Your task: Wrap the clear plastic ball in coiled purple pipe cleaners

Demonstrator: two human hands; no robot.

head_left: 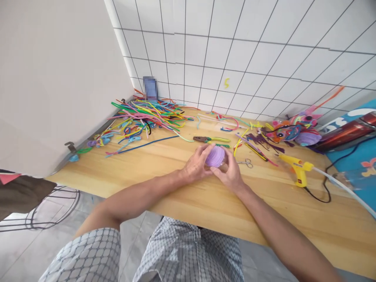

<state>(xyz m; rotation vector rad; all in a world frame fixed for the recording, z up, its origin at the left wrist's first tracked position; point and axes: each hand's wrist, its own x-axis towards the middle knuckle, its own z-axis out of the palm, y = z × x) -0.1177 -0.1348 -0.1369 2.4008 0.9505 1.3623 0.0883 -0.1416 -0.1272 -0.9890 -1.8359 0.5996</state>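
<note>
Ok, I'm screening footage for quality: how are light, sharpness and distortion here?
In the head view: bright, mostly even light with soft shadows; a glossy sheen on the red cylinder; lines on the white wall fan out, suggesting wide-angle distortion; the blue upright object is pixelated; the purple piece looks slightly soft.

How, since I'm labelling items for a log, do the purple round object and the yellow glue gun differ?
The purple round object is held between the left hand and right hand; the yellow glue gun lies untouched on the wooden table. The purple round object shows a circular face; the yellow glue gun is pistol-shaped. Both are at the same table.
</note>
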